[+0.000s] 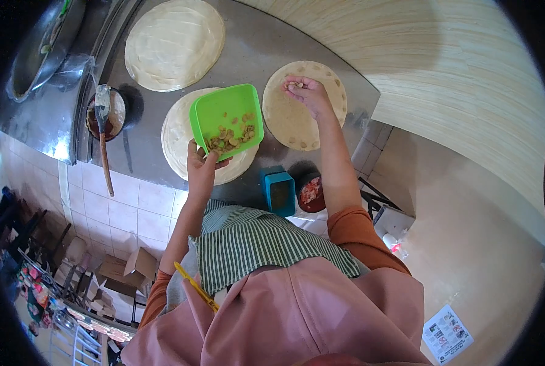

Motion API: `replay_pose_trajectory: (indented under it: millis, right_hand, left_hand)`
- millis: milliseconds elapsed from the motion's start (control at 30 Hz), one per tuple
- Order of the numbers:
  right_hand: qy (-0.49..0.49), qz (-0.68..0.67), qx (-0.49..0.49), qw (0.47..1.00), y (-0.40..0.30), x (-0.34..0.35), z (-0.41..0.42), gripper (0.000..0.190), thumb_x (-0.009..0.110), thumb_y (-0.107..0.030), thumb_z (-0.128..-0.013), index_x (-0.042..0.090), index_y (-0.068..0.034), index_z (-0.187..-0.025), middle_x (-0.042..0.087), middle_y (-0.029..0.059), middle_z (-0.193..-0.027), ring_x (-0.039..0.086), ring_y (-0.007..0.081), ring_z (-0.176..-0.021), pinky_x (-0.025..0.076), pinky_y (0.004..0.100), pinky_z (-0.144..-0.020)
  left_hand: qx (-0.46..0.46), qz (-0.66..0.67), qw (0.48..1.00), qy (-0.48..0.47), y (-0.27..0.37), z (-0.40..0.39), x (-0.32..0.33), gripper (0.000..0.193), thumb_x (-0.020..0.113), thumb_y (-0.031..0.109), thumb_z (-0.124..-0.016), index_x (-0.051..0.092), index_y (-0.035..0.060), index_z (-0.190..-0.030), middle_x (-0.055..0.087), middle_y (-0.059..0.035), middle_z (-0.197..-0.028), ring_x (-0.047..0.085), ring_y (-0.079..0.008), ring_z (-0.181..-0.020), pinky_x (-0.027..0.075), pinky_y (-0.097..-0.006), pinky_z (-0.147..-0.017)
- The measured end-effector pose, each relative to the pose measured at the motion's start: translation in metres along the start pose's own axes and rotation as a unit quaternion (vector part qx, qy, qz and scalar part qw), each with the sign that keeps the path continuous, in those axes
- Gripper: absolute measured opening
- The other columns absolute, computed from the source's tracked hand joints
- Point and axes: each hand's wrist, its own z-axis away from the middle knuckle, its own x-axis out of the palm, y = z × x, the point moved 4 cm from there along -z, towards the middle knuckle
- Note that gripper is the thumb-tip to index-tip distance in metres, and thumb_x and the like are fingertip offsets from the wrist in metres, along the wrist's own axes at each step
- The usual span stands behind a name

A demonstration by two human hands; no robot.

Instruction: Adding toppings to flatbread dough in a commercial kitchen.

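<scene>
My left hand [204, 162] grips the near rim of a square green plastic tub [222, 107], tilted over a stack of flat dough rounds. Small brown slices [231, 139] lie in the tub's near part. Between the fingertips of my right hand [307, 94] are a few more such slices, just above the far left part of a round flat dough sheet [291, 116]. Brown slices sit along the far and right edges of that sheet, with a few at its near edge. The stack under the tub [176, 151] is partly hidden by it.
Another dough round [174, 45] lies at the far left of the metal counter [249, 41]. At the near edge stand a blue container [279, 192] and a bowl of reddish pieces [313, 194]. A wooden-handled spatula [104, 146] rests across a pot [117, 114]. A large metal pan [43, 50] stands left.
</scene>
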Motion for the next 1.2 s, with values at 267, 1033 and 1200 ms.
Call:
replay_pose_trajectory:
  millis: [267,1033,1200]
  right_hand:
    - [0.021,0.060,0.001,0.998,0.009,0.000,-0.017,0.020,0.062,-0.002,-0.089,0.064,0.001,-0.108,0.066,0.0078,-0.098,0.066,0.0157,-0.085,0.055,0.0269,-0.078]
    - [0.158,0.488,-0.228,0.827,-0.006,0.028,-0.018,0.011,0.069,-0.010,-0.078,0.070,-0.003,-0.086,0.067,0.0161,-0.085,0.066,0.0278,-0.079,0.051,0.0362,-0.074]
    - [0.130,0.472,-0.195,0.850,-0.008,0.034,-0.011,0.011,0.068,-0.011,-0.081,0.070,-0.002,-0.088,0.068,0.0141,-0.088,0.066,0.0230,-0.082,0.051,0.0341,-0.074]
  left_hand:
    - [0.007,-0.003,1.000,0.005,-0.001,0.002,-0.005,0.047,0.047,0.001,-0.091,0.026,-0.0045,-0.132,0.054,-0.0245,-0.117,0.068,-0.0307,-0.090,0.059,-0.0300,-0.072]
    - [0.001,0.007,1.000,0.018,-0.008,0.003,-0.014,0.045,0.048,0.001,-0.091,0.028,-0.0035,-0.131,0.054,-0.0236,-0.116,0.068,-0.0302,-0.090,0.059,-0.0298,-0.072]
    - [-0.004,0.009,1.000,0.013,-0.008,0.003,-0.013,0.045,0.047,0.001,-0.090,0.028,-0.0038,-0.131,0.054,-0.0237,-0.116,0.068,-0.0295,-0.089,0.059,-0.0295,-0.072]
